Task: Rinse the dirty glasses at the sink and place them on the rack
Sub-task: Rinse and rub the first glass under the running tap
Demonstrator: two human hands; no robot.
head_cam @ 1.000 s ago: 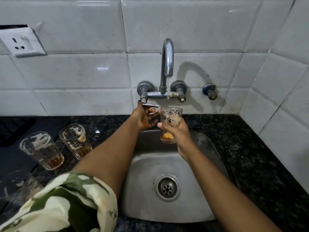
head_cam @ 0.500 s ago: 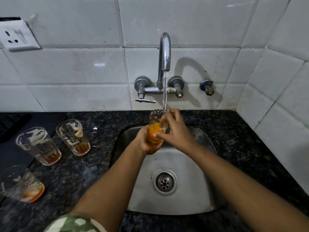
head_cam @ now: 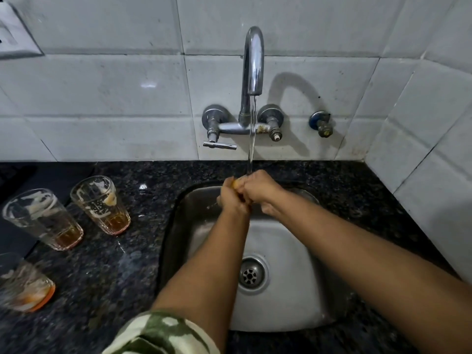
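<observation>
Over the back of the steel sink (head_cam: pixel 293 256), my left hand (head_cam: pixel 231 198) and my right hand (head_cam: pixel 259 186) are clasped together around one glass (head_cam: pixel 235 183). Only a sliver of its orange-tinted side shows between the fingers. Water runs from the chrome tap (head_cam: pixel 252 62) straight onto my hands. Three dirty glasses with foam streaks and orange dregs stand on the black granite counter to the left: one nearest the sink (head_cam: pixel 101 204), one further left (head_cam: pixel 42 218), one at the left edge (head_cam: pixel 23 284).
The tap's lever handle (head_cam: pixel 219 145) juts out below the left valve. A second small valve (head_cam: pixel 321 123) sits on the tiled wall to the right. A wall socket (head_cam: pixel 12 34) is at top left. The tiled side wall closes in on the right.
My left hand left the tap lever and joined the right around the glass. Water started running. Both hands have closed over the glass, which is now nearly hidden.
</observation>
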